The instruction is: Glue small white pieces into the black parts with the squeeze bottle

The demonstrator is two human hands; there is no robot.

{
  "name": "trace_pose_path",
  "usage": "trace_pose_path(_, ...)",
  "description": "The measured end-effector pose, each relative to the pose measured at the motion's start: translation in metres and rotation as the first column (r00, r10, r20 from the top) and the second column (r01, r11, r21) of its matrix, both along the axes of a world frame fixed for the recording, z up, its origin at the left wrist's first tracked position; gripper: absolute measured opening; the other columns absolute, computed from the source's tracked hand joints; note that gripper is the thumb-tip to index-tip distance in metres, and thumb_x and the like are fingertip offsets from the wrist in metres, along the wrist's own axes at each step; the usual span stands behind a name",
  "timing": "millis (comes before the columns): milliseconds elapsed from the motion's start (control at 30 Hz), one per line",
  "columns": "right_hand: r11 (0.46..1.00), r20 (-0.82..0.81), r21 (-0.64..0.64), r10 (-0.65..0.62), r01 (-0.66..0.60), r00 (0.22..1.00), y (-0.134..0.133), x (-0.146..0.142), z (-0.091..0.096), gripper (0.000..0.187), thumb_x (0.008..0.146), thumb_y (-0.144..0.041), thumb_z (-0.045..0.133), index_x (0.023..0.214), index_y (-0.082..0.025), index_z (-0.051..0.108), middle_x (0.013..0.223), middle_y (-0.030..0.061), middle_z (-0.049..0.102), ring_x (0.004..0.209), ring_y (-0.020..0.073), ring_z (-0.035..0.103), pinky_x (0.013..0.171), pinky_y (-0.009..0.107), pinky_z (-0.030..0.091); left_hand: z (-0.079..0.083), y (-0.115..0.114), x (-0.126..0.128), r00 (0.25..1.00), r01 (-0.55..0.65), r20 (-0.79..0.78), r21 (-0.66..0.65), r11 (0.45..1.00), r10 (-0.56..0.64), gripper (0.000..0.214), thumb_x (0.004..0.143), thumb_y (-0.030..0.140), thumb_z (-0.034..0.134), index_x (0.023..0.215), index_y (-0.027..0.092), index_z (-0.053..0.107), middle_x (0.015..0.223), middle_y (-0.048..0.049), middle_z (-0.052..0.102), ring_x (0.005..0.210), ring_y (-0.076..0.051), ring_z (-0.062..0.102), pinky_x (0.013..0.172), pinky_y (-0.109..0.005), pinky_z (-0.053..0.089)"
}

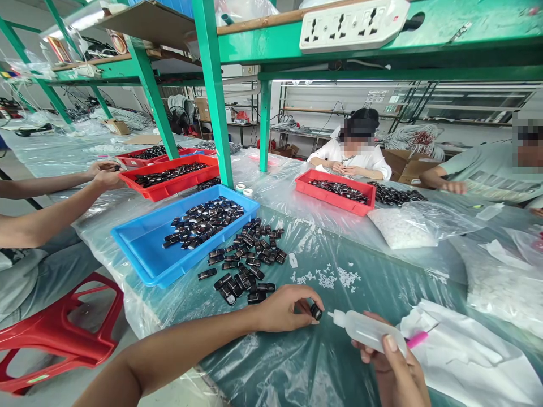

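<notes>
Sheeted table, hands facing, left pinching, right gripping bottle

Left hand: ungloved, fingers slim. Left forearm: bare from wrist to elbow, slender, smooth in outline. Right hand: likewise ungloved; thumbnail short, rounded at the tip.

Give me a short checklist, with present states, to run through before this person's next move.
1. Black part secure in the left hand: ok, pinched.
2. Squeeze bottle held in the right hand: ok.
3. Nozzle pointing towards the black part: ok, with a gap between them.
4. Amount left in the squeeze bottle: cannot tell.
5. Small white pieces within reach: probably ok, scattered just beyond the hands.
6. All other black parts inside the blue tray: not ok, many lie beside it.
</notes>
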State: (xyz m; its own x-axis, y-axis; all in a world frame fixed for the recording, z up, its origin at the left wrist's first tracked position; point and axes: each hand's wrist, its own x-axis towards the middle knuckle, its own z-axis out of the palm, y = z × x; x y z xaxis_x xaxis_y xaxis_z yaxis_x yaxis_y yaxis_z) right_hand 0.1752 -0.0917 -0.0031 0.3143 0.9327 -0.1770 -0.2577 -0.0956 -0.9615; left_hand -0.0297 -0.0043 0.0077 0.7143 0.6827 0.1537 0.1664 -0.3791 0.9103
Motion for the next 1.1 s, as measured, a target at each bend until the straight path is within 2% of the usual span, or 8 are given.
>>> trace_pose_path(167, 0.999, -0.187, 0.000, -0.049, 0.050, 0.981, 0.003, -0.003, 0.001, 0.043, 0.077, -0.048, 0.059, 0.107, -0.017, 0.060, 0.057, -0.0015, 0.054, 0.054, 0.0162, 0.054, 0.065, 0.033, 0.052, 0.003, -0.001, 0.000, 1.000, -0.009, -0.012, -0.003, 1.000, 0.009, 0.024, 0.080, 0.023, 0.061, 0.103, 0.015, 0.061, 0.104, -0.0105, 0.063, 0.083, -0.018, 0.066, 0.067, -0.025, 0.052)
trace_pose_path(300, 0.997, -0.252, 0.056, -0.043, 0.059, 0.967, 0.010, 0.006, -0.007, 0.035, 0.075, -0.044, 0.062, 0.101, -0.020, 0.063, 0.067, 0.0022, 0.065, 0.069, 0.0207, 0.063, 0.077, 0.041, 0.052, 0.006, -0.001, 0.000, 0.999, -0.011, -0.043, -0.004, 1.000, 0.011, 0.028, 0.080, 0.026, 0.062, 0.105, 0.016, 0.062, 0.098, -0.0096, 0.066, 0.082, -0.019, 0.066, 0.062, -0.022, 0.050)
trace_pose_path(433, 0.994, -0.109, 0.097, -0.038, 0.049, 0.993, 0.017, 0.020, -0.012, 0.040, 0.071, -0.039, 0.066, 0.106, -0.021, 0.062, 0.098, 0.0064, 0.069, 0.098, 0.0261, 0.062, 0.093, 0.045, 0.043, 0.006, -0.001, 0.000, 0.997, -0.014, -0.076, 0.000, 1.000, 0.014, 0.031, 0.081, 0.030, 0.060, 0.110, 0.018, 0.061, 0.099, -0.0087, 0.067, 0.081, -0.018, 0.066, 0.060, -0.022, 0.047)
trace_pose_path(533, 0.991, 0.159, 0.127, -0.062, 0.041, 0.985, 0.023, 0.031, -0.011, 0.045, 0.072, -0.041, 0.066, 0.112, -0.023, 0.057, 0.115, 0.0051, 0.064, 0.114, 0.0257, 0.052, 0.097, 0.040, 0.038, 0.006, -0.002, 0.001, 0.995, -0.017, -0.094, -0.026, 1.000, 0.014, 0.031, 0.082, 0.032, 0.059, 0.111, 0.019, 0.061, 0.100, -0.0079, 0.067, 0.081, -0.018, 0.064, 0.065, -0.023, 0.048)
trace_pose_path(700, 0.984, 0.654, 0.170, -0.157, 0.059, 0.740, 0.035, 0.053, -0.012, 0.043, 0.076, -0.046, 0.059, 0.110, -0.021, 0.052, 0.111, 0.0073, 0.063, 0.104, 0.0243, 0.057, 0.089, 0.038, 0.042, 0.007, -0.002, 0.001, 0.995, -0.016, -0.100, -0.067, 0.998, 0.009, 0.029, 0.083, 0.034, 0.057, 0.109, 0.021, 0.062, 0.104, -0.0060, 0.064, 0.079, -0.015, 0.061, 0.066, -0.023, 0.048)
trace_pose_path(933, 0.991, 0.852, 0.123, -0.135, 0.057, 0.506, 0.046, 0.068, -0.025, 0.041, 0.068, -0.047, 0.064, 0.101, -0.022, 0.060, 0.107, 0.0079, 0.063, 0.110, 0.0299, 0.050, 0.094, 0.047, 0.034, 0.005, 0.000, 0.003, 0.994, -0.018, -0.108, -0.068, 0.997, 0.011, 0.027, 0.083, 0.031, 0.057, 0.107, 0.020, 0.062, 0.104, -0.0052, 0.063, 0.077, -0.014, 0.057, 0.068, -0.023, 0.047)
trace_pose_path(1033, 0.994, 0.909, 0.100, -0.110, 0.045, 0.403, 0.044, 0.072, -0.023, 0.046, 0.066, -0.038, 0.064, 0.110, -0.024, 0.058, 0.114, 0.0058, 0.061, 0.114, 0.0290, 0.047, 0.100, 0.050, 0.026, 0.005, 0.000, 0.003, 0.994, -0.018, -0.104, -0.068, 0.997, 0.011, 0.027, 0.083, 0.031, 0.057, 0.107, 0.020, 0.062, 0.104, -0.0053, 0.063, 0.076, -0.014, 0.057, 0.068, -0.023, 0.046)
trace_pose_path(1100, 0.996, 0.932, 0.081, -0.090, 0.042, 0.351, 0.040, 0.082, -0.018, 0.051, 0.068, -0.030, 0.059, 0.119, -0.026, 0.054, 0.117, 0.0040, 0.059, 0.111, 0.0256, 0.050, 0.098, 0.045, 0.031, 0.005, 0.000, 0.002, 0.996, -0.011, -0.093, -0.067, 0.998, 0.005, 0.027, 0.083, 0.031, 0.058, 0.107, 0.020, 0.062, 0.103, -0.0054, 0.063, 0.077, -0.014, 0.057, 0.069, -0.023, 0.047)
